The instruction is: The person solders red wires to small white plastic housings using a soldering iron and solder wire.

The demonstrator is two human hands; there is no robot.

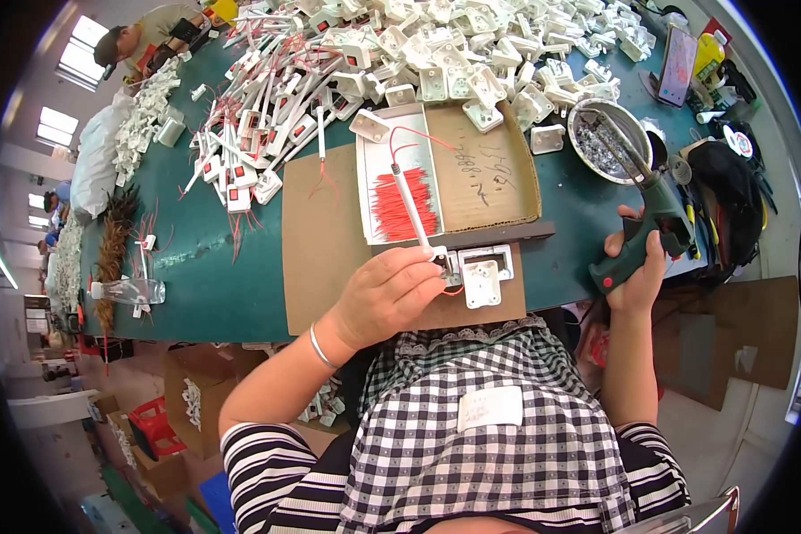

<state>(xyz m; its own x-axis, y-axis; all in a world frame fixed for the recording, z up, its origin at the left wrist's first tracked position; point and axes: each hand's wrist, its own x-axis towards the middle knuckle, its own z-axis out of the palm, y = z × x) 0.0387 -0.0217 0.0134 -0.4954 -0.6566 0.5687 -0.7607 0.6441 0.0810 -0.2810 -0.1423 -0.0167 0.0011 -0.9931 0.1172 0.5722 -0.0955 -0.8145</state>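
Note:
My left hand pinches a white plastic tube piece at its lower end, against a small metal fixture. Red wires curl from the tube's top end, and a bit of red wire shows below my fingertips. A white square plastic shell with its inside facing up sits at the fixture, right of my fingers. My right hand is wrapped round the grip of a dark green power screwdriver. The screwdriver's long bit reaches into a metal bowl of small silvery screws; its tip is hard to make out.
A cardboard tray with a bundle of red wires lies before me. Beyond it are heaps of white shells and wired switch pieces. A phone stands far right; a clear bottle lies left. Another person sits far left.

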